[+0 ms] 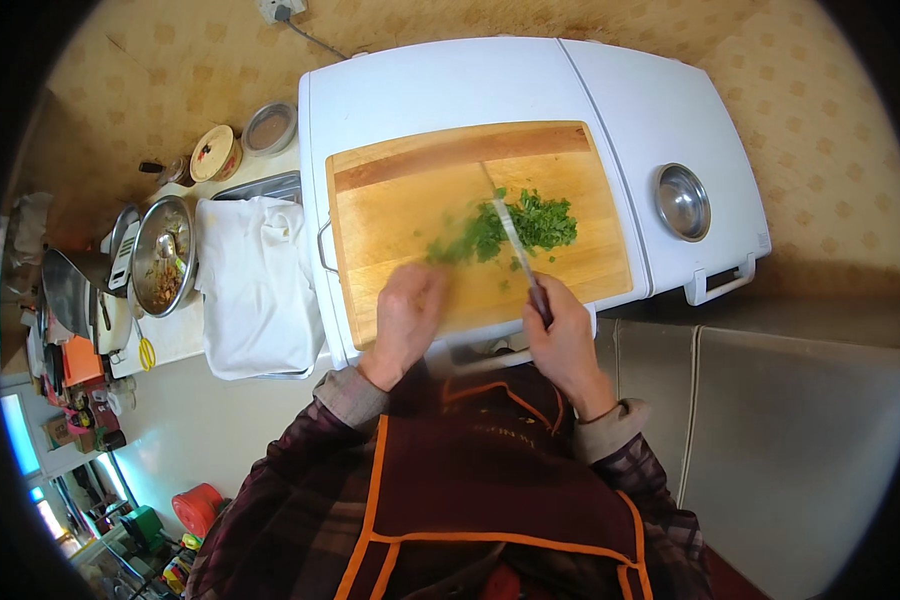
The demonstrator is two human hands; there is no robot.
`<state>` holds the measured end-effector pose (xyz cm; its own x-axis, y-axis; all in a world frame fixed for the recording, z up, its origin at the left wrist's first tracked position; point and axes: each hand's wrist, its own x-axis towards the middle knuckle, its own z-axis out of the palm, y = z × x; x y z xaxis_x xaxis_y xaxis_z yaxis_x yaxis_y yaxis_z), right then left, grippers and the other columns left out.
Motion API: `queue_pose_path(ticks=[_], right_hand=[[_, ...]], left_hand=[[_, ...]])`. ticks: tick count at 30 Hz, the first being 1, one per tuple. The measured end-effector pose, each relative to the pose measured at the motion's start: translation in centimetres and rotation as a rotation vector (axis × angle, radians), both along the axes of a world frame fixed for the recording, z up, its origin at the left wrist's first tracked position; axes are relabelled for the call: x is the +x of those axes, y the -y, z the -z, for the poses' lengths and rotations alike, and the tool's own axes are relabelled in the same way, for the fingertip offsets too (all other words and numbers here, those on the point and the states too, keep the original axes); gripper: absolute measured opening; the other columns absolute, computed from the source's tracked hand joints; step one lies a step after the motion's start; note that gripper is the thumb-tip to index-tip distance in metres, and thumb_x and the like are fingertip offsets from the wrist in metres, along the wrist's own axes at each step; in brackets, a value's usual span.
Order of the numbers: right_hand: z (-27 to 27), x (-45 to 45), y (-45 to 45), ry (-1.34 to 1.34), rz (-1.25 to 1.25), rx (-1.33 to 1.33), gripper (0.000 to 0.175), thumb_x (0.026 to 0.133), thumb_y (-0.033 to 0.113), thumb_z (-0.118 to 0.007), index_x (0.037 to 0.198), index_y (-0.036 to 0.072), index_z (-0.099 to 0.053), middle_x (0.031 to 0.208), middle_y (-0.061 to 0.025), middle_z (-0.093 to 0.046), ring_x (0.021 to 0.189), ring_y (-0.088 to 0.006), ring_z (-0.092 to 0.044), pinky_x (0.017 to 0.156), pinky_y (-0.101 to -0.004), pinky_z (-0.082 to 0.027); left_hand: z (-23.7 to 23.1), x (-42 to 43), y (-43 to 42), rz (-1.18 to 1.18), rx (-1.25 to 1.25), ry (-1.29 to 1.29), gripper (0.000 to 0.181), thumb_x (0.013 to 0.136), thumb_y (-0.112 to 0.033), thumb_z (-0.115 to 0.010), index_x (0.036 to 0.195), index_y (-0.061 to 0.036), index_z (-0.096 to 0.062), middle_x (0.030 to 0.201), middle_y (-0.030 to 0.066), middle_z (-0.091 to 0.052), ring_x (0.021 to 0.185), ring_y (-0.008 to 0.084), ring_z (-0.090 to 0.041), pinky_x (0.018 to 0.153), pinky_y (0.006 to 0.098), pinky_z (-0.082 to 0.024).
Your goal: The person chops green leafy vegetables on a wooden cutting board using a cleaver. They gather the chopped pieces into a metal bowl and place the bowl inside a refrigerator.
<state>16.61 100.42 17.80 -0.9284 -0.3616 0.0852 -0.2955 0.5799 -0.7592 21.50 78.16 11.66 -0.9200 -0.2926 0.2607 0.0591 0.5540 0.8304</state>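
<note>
Chopped green leaves (544, 221) lie in a loose heap on a wooden cutting board (390, 202), with a blurred trail of bits to the left. My right hand (566, 337) grips the dark handle of a kitchen knife (511, 231). Its narrow-looking blade points away from me and crosses the heap, edge-on to my view. Over the board's near left part is my left hand (409, 311), its fingers curled and smeared by motion, close to the leaf trail. Whether its fingertips touch any leaves cannot be made out.
The board rests on a white chest-like appliance (435, 90). On its right half stands a steel bowl (682, 202). At left are a tray under a white cloth (259, 292), a steel bowl of mixed food (166, 259), yellow-handled scissors (146, 352) and lidded containers (216, 154).
</note>
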Motion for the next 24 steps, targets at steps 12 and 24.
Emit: queue_pose_path(ticks=[12,24], right_hand=[[2.6,1.5,4.5,-0.112,-0.196,-0.040,0.050,0.086,-0.003,-0.061,0.135,-0.012,-0.055,0.105,-0.0256,-0.062,0.100,-0.0445,-0.061,0.089,-0.0499,-0.050],[2.5,-6.6,3.3,-0.557,-0.392,0.431,0.066,0.082,-0.003,-0.061,0.146,0.015,-0.058,0.155,-0.0268,-0.041,0.140,-0.0466,-0.040,0.111,-0.0575,-0.038]], left_hand=[[0.8,-0.8,-4.1,0.073,0.967,0.349,0.031,0.106,-0.025,-0.061,0.114,0.0047,-0.065,0.094,0.0094,-0.070,0.077,0.0164,-0.066,0.070,0.0302,-0.055],[-3.6,-0.2,-1.5,-0.041,1.134,0.496,0.014,0.105,-0.012,-0.043,0.102,-0.0005,-0.051,0.080,0.0102,-0.058,0.053,0.0168,-0.055,0.047,0.0322,-0.050]])
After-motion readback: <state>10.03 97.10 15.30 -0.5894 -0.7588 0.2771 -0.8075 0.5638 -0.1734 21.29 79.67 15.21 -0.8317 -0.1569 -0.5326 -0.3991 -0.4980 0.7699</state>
